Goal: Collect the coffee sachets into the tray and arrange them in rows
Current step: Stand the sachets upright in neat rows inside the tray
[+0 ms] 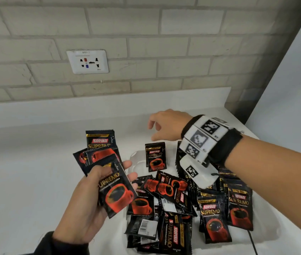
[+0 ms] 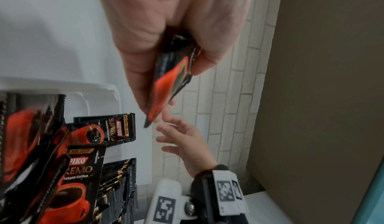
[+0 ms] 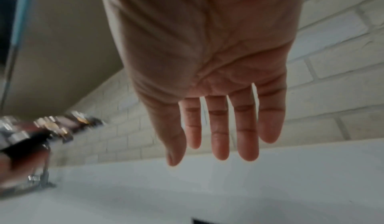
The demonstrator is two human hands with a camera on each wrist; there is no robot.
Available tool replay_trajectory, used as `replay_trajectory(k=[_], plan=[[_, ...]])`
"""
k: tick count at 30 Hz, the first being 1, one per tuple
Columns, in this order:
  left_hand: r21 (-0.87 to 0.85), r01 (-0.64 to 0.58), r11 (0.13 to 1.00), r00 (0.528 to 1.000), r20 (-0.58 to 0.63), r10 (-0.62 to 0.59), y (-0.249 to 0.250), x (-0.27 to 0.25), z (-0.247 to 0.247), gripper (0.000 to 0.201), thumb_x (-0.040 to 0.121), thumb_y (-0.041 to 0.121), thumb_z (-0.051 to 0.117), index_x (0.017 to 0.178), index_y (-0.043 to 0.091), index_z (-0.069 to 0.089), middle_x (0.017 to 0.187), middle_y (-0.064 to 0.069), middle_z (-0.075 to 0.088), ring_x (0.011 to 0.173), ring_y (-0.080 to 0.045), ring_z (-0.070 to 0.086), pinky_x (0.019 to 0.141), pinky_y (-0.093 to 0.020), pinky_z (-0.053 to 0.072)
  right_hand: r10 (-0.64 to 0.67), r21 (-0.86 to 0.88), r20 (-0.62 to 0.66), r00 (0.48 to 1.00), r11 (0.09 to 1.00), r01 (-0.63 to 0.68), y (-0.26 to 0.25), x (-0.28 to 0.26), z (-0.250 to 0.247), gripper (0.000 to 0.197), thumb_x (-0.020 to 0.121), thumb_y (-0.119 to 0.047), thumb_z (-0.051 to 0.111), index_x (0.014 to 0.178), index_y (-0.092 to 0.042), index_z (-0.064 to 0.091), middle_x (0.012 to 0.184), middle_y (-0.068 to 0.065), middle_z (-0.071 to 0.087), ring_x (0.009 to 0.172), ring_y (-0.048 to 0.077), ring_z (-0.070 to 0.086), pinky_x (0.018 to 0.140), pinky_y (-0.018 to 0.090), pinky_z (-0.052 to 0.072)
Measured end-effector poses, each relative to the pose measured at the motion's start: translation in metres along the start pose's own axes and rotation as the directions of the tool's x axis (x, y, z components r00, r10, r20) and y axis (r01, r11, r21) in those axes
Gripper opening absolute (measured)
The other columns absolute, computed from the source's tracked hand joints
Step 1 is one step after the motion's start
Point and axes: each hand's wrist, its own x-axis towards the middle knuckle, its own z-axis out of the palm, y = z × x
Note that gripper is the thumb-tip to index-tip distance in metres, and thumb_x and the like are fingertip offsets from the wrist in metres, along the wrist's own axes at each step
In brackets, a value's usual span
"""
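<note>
My left hand (image 1: pixel 113 171) grips a fanned bunch of several black-and-red Kopiko coffee sachets (image 1: pixel 116 196) just left of the white tray (image 1: pixel 136 154). In the left wrist view the thumb and fingers pinch the bunch of sachets (image 2: pixel 170 86). My right hand (image 1: pixel 153 131) hovers over the tray's far end, fingers relaxed, holding nothing. Its straight fingers (image 3: pixel 220 137) show in the right wrist view. One sachet (image 1: pixel 155 157) leans upright at the tray's far end. A loose pile of sachets (image 1: pixel 166 192) lies in the middle, and a packed row (image 2: pixel 118 186) stands along the right side.
The tray sits on a white counter (image 1: pixel 35 172) against a brick wall with a socket plate (image 1: pixel 88 61). A beige panel (image 1: pixel 289 61) closes off the right side. A thin black cable (image 1: pixel 252 242) runs off the tray's near right corner.
</note>
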Motion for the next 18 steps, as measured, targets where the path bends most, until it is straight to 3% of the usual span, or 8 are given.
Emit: replay_trajectory(k=[2,4,7,9,11,13,16,18], plan=[[0.043,-0.023,0.999,0.998,0.053,0.020,-0.001,-0.001,0.006,0.023,0.082,0.013,0.051,0.080,0.010,0.074,0.089,-0.009,0.074,0.078,-0.023,0.072,0.069,-0.043,0.057,-0.038,0.149,-0.058,0.998,0.988,0.047,-0.005,-0.022,-0.009,0.021,0.085,-0.035,0.061,0.103,-0.024,0.057,0.092,-0.009,0.052,0.091,0.013,0.053,0.075,0.026,0.039],[0.092,-0.081,0.992,0.994,0.076,0.074,-0.002,-0.003,0.013,0.027,0.071,0.016,0.057,0.095,0.009,0.068,0.091,-0.008,0.074,0.077,-0.020,0.072,0.068,-0.036,0.059,-0.066,0.322,-0.058,0.996,0.943,0.081,-0.012,-0.048,-0.012,0.020,0.083,-0.040,0.062,0.094,-0.024,0.060,0.087,-0.010,0.056,0.079,0.007,0.055,0.069,0.022,0.040],[0.075,-0.151,0.986,0.987,0.061,0.147,-0.004,-0.004,0.025,0.026,0.068,0.011,0.061,0.092,0.006,0.067,0.080,-0.009,0.074,0.063,-0.018,0.070,0.051,-0.026,0.056,-0.068,0.529,0.061,0.996,0.848,0.026,-0.021,-0.085,0.000,0.035,0.076,-0.047,0.068,0.101,-0.026,0.057,0.088,-0.006,0.064,0.063,0.004,0.057,0.058,0.020,0.047],[0.043,-0.161,0.986,0.986,0.055,0.158,-0.006,-0.005,0.034,0.019,0.066,0.008,0.062,0.084,0.006,0.069,0.077,-0.012,0.073,0.061,-0.021,0.070,0.047,-0.026,0.054,-0.055,0.639,0.116,0.992,0.768,-0.032,-0.024,-0.100,0.016,0.044,0.071,-0.043,0.073,0.106,-0.027,0.050,0.091,-0.004,0.065,0.068,0.010,0.062,0.063,0.026,0.054],[0.033,-0.164,0.986,0.984,0.073,0.161,-0.009,-0.006,0.041,0.011,0.067,0.007,0.063,0.072,0.010,0.073,0.075,-0.012,0.072,0.061,-0.023,0.070,0.046,-0.028,0.054,-0.039,0.745,0.116,0.993,0.664,-0.061,-0.023,-0.108,0.030,0.044,0.073,-0.032,0.075,0.106,-0.026,0.047,0.091,0.000,0.066,0.069,0.013,0.064,0.064,0.030,0.056],[0.038,-0.165,0.986,0.983,0.087,0.161,-0.011,-0.009,0.048,0.012,0.068,0.008,0.064,0.068,0.013,0.075,0.075,-0.012,0.072,0.062,-0.023,0.070,0.048,-0.029,0.056,0.005,0.836,0.079,0.997,0.545,-0.069,-0.020,-0.114,0.040,0.031,0.078,-0.021,0.071,0.099,-0.022,0.048,0.089,0.004,0.067,0.062,0.012,0.063,0.060,0.028,0.055],[0.014,-0.153,0.988,0.984,0.097,0.151,-0.013,-0.013,0.054,0.017,0.067,0.014,0.065,0.081,0.009,0.071,0.079,-0.013,0.073,0.066,-0.023,0.071,0.054,-0.030,0.058,0.115,0.918,0.007,0.993,0.393,-0.052,-0.010,-0.124,0.047,0.017,0.084,-0.013,0.065,0.097,-0.014,0.053,0.079,0.003,0.068,0.060,0.013,0.064,0.058,0.027,0.056],[-0.029,-0.121,0.992,0.987,0.104,0.123,-0.013,-0.014,0.056,0.030,0.070,0.021,0.063,0.096,0.005,0.066,0.082,-0.014,0.073,0.066,-0.023,0.070,0.057,-0.032,0.059,0.220,0.981,-0.047,0.974,0.194,0.003,-0.001,-0.132,0.049,0.019,0.083,-0.009,0.063,0.101,-0.010,0.055,0.079,0.005,0.069,0.063,0.016,0.065,0.058,0.026,0.056]])
